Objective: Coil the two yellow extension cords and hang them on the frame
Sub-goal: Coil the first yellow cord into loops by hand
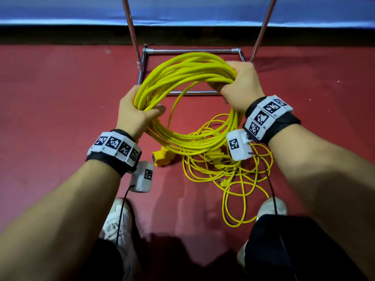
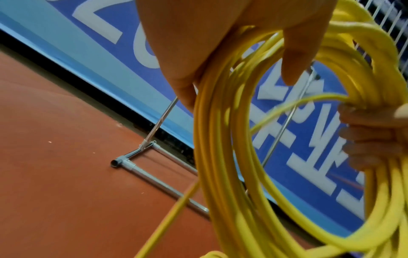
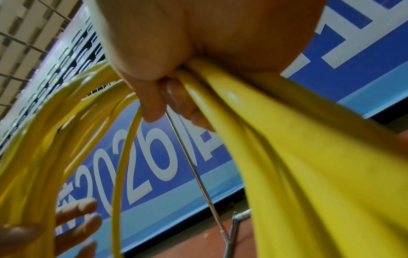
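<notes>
I hold a coil of thick yellow extension cord point(image 1: 182, 65) in both hands above the red floor. My left hand point(image 1: 134, 114) holds its near-left side, thumb laid over the strands, which run between thumb and fingers point(image 2: 220, 157). My right hand point(image 1: 241, 84) grips the far-right side with fingers curled tight round the bundle point(image 3: 309, 157). One loose strand point(image 1: 172, 110) drops from the coil towards a yellow plug point(image 1: 161, 158) on the floor. A second, thinner yellow cord point(image 1: 233, 175) lies tangled on the floor below my right wrist. The metal frame point(image 1: 192, 51) stands just beyond the coil.
The frame's two slanted uprights point(image 1: 129, 27) rise towards a blue banner wall point(image 1: 60, 9) behind a black strip. My shoes point(image 1: 117, 220) stand at the near edge. Bare red floor point(image 1: 60, 88) spreads to the left and right of the frame.
</notes>
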Motion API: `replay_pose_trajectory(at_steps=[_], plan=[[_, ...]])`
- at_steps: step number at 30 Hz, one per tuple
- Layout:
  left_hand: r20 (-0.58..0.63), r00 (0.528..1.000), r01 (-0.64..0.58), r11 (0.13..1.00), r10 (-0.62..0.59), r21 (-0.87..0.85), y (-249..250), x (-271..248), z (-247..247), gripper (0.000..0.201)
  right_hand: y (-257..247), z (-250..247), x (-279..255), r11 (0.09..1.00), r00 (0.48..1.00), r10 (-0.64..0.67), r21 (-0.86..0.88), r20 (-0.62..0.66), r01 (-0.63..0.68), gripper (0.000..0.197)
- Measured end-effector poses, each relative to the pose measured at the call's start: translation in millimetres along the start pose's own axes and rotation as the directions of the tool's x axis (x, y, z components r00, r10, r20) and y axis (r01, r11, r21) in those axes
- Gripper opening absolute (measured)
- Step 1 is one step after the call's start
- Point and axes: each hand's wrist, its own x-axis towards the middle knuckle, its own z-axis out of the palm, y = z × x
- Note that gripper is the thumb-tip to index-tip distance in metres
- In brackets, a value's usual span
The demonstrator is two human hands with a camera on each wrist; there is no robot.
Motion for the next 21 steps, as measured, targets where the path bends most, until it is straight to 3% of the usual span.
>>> replay_pose_trajectory(at_steps=[7,11,16,18,21], plan=[[0.035,0.999,0.031,0.994,-0.028,-0.104,26,29,2,0.04,-48,-26,39,0.995,0.997,-0.079,-0.067,-0.007,0.079,0.012],[0.119,0.983,0.165,0.961,-0.141,-0.221,2,19,20,0.049,-41,-21,41,0.995,0.998,-0.05,-0.091,0.026,0.052,0.015],[0.186,0.957,0.261,0.943,-0.224,-0.206,-41,-1,42,0.059,-29,-7,25,0.994,0.988,-0.105,-0.004,0.109,0.106,0.019],[0.171,0.954,0.275,0.947,-0.248,-0.163,-46,-1,47,0.053,-29,-6,21,0.993,0.987,-0.109,0.058,0.115,0.103,0.02],[0.128,0.959,0.253,0.967,-0.254,0.023,-43,7,48,0.023,-29,-6,19,0.985,0.992,-0.11,0.144,0.059,0.1,0.014]])
